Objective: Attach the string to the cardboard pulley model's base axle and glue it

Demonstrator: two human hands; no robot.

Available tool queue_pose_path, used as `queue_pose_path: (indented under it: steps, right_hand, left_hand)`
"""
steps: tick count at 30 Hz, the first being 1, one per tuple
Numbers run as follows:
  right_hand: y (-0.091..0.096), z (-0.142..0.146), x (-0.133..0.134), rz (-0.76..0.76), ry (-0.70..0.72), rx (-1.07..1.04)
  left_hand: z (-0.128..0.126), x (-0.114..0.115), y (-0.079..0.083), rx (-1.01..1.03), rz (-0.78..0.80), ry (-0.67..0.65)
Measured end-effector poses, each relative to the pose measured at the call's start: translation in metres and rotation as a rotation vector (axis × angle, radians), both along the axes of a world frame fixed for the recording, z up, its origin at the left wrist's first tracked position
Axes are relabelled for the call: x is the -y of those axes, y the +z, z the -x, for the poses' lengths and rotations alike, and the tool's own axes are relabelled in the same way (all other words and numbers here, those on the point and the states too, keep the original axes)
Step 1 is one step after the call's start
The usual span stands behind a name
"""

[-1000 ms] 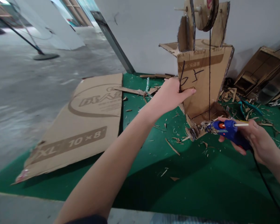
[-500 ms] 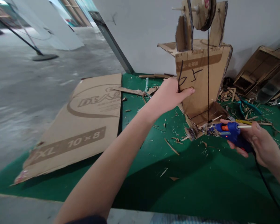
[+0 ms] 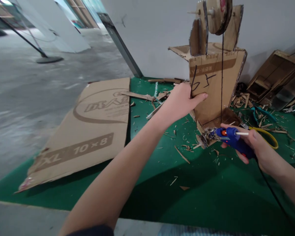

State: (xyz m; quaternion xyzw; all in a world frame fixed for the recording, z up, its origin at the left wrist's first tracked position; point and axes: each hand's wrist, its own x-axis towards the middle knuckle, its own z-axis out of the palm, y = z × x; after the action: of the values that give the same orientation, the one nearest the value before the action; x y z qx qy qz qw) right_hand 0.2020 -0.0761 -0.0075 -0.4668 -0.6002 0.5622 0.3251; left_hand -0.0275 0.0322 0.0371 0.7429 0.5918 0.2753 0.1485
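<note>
My left hand (image 3: 183,100) grips the left edge of an upright cardboard structure (image 3: 215,83), thumb across its front face. The structure carries a cardboard wheel (image 3: 217,14) on top, and a dark string (image 3: 222,82) hangs down from it. My right hand (image 3: 257,147) is closed around a blue hot glue gun (image 3: 232,137). The gun's nozzle points left at the frayed lower corner of the structure (image 3: 204,139). A black cord (image 3: 272,191) runs from the gun toward me.
A green mat (image 3: 211,190) is strewn with cardboard scraps. A large flat cardboard sheet (image 3: 88,127) lies at left, half on the grey floor. Yellow-handled scissors (image 3: 269,136) lie behind my right hand. More cardboard pieces (image 3: 272,73) lean on the wall at right.
My right hand has moved the glue gun a little to the left, closer to the structure's lower corner, which uncovers the yellow-handled scissors. My left hand keeps its grip.
</note>
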Motion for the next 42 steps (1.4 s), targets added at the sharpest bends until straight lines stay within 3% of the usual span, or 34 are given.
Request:
queue_pose_path:
  steps: [6,15,19,24,30,42]
  right_hand:
    - [0.013,0.004,0.018,-0.074,-0.015,0.22]
    - [0.008,0.009,0.027,-0.236,-0.05,0.32]
    - [0.001,0.007,0.022,-0.189,-0.073,0.233]
    - [-0.012,-0.004,0.012,-0.084,-0.117,-0.025]
    - [-0.015,-0.009,0.002,0.084,-0.169,-0.277]
    - [-0.012,-0.018,0.004,0.095,-0.156,-0.221]
  left_hand:
    - [-0.007,0.007,0.0,-0.004,-0.083,-0.029]
    - [-0.01,0.009,0.001,-0.069,-0.057,-0.035]
    - [-0.01,0.01,0.001,-0.077,-0.053,-0.025]
    - [-0.009,0.009,0.002,-0.066,-0.046,-0.042]
    - [-0.004,0.003,0.003,-0.044,-0.031,-0.042]
    - [0.001,-0.003,0.005,-0.096,0.045,-0.03]
